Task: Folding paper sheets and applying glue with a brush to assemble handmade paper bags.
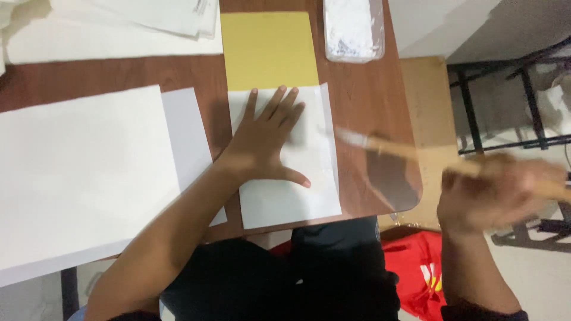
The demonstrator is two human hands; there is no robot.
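So your left hand [264,145] is pressed flat, fingers spread, palm down on a white sheet [285,196] near the front edge of the wooden table [363,119]. It's not gripping anything, just pinning the paper. Right past your fingertips a yellow sheet [269,50] pokes out from under the white one, and beyond that, off to the thumb side, there's a clear plastic container [353,28] with something white in it.

Your right hand [496,193] is out past the table's corner, closed around a wooden-handled brush [410,151]. It's pretty motion-blurred, but the stick runs from your fist back toward the white sheet, with the pale tip hovering just beside the sheet's edge, not far from your left thumb.

Over on the little-finger side of your left hand lies a big stack of white paper [83,178].
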